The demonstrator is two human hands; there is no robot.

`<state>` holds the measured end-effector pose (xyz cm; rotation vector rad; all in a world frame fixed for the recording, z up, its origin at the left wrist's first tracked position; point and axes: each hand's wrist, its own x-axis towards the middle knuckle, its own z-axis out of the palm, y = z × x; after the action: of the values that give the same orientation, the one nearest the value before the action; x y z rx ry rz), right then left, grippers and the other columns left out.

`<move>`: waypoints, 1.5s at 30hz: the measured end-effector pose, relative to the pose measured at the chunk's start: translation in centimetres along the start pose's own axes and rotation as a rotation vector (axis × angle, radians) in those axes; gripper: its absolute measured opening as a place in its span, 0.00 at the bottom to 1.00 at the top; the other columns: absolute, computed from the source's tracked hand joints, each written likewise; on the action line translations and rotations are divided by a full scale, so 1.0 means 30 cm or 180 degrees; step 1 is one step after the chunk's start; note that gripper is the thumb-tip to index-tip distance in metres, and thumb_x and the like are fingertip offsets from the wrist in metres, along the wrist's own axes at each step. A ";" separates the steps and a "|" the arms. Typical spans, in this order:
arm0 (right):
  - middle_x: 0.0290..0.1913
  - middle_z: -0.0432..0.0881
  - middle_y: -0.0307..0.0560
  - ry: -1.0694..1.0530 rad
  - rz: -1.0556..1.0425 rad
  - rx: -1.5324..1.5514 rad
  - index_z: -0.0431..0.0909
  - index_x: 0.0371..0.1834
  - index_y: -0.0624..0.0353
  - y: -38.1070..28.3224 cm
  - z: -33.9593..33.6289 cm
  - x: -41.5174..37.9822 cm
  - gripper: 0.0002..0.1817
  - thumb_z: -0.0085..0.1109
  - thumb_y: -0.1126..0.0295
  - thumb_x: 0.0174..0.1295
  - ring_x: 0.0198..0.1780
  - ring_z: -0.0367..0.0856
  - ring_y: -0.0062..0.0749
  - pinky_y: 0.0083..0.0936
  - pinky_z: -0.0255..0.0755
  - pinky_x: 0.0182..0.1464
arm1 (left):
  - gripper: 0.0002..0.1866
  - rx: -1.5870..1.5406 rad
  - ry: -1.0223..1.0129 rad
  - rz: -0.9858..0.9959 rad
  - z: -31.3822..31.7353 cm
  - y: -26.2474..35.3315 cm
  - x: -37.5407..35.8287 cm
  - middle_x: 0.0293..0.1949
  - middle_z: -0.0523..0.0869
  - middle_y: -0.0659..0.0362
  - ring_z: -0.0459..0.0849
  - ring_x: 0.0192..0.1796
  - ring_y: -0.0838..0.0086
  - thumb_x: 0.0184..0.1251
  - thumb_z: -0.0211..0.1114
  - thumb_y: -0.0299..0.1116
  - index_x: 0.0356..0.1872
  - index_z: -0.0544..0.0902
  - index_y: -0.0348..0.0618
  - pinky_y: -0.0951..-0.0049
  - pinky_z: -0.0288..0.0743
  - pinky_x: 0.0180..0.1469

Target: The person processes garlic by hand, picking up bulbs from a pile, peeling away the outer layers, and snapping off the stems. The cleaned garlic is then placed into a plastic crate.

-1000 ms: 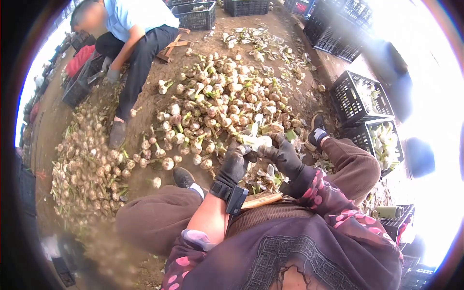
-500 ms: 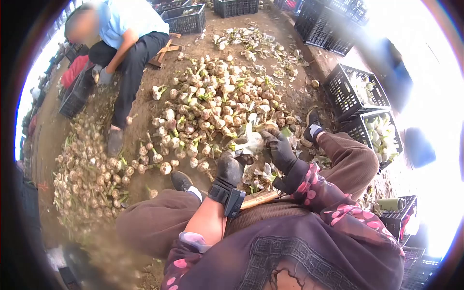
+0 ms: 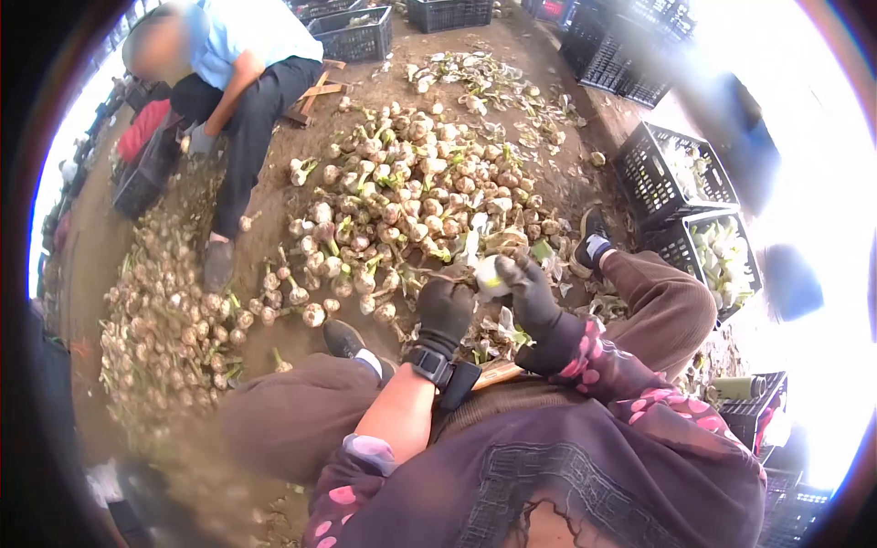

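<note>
A peeled white garlic bulb (image 3: 491, 278) is between my gloved hands, above the front of a garlic heap (image 3: 420, 183). My right hand (image 3: 533, 294), in a dark glove, has its fingers closed on the bulb's right side. At the bulb's left, my left hand (image 3: 445, 312) is closed with its back turned up; its fingertips and anything in them are hidden. A pale strip of garlic skin (image 3: 471, 247) stands just above the bulb. Beyond my right fingertips shows a small green piece (image 3: 544, 250), too small to name. Loose peelings (image 3: 493, 336) lie below my hands.
Black crates (image 3: 671, 205) with white-green contents stand at the right. A person (image 3: 247, 87) sits at upper left by a dark crate (image 3: 146, 173), near another garlic pile (image 3: 174, 310). Scattered skins (image 3: 484, 82) lie behind the heap. My bent legs (image 3: 301, 411) flank the work spot.
My left hand has rolled over, its back now facing up. The bulb has turned and sits closer to my right hand, its white side showing. The other person has barely moved.
</note>
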<state>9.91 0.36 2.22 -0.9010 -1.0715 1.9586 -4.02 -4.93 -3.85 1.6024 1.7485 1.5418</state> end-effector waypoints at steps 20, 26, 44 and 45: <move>0.49 0.75 0.38 -0.0618 -0.1143 -0.1325 0.66 0.60 0.62 0.004 -0.116 0.053 0.19 0.52 0.70 0.68 0.48 0.72 0.19 0.18 0.68 0.50 | 0.39 -0.3500 -0.1493 -0.1845 -0.042 0.109 0.051 0.48 0.78 0.56 0.85 0.40 0.68 0.62 0.59 0.22 0.72 0.51 0.51 0.72 0.82 0.38; 0.37 0.78 0.36 -0.0287 -0.0970 -0.1330 0.74 0.51 0.61 0.005 -0.153 0.066 0.12 0.51 0.73 0.66 0.37 0.74 0.17 0.17 0.70 0.40 | 0.36 -0.4117 -0.0860 -0.2257 -0.006 0.190 0.013 0.49 0.77 0.55 0.81 0.45 0.71 0.61 0.57 0.20 0.70 0.54 0.49 0.74 0.79 0.49; 0.24 0.80 0.52 0.0083 -0.1908 -0.4536 0.79 0.25 0.63 -0.031 -0.072 0.027 0.12 0.60 0.63 0.54 0.24 0.79 0.45 0.36 0.72 0.30 | 0.37 0.0076 -0.1073 -0.1262 -0.020 0.196 0.025 0.42 0.84 0.50 0.85 0.42 0.61 0.51 0.64 0.26 0.66 0.60 0.47 0.68 0.78 0.43; 0.24 0.80 0.52 0.0087 -0.1906 -0.4536 0.79 0.25 0.63 -0.016 -0.093 0.038 0.12 0.60 0.63 0.54 0.24 0.79 0.45 0.36 0.72 0.30 | 0.37 0.0076 -0.1077 -0.1261 -0.011 0.173 0.020 0.42 0.84 0.50 0.85 0.42 0.61 0.51 0.64 0.26 0.66 0.60 0.47 0.68 0.78 0.43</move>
<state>11.76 2.58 1.24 -1.0333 -2.3949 0.4779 -1.79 -5.63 0.84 1.3277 1.7596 1.0066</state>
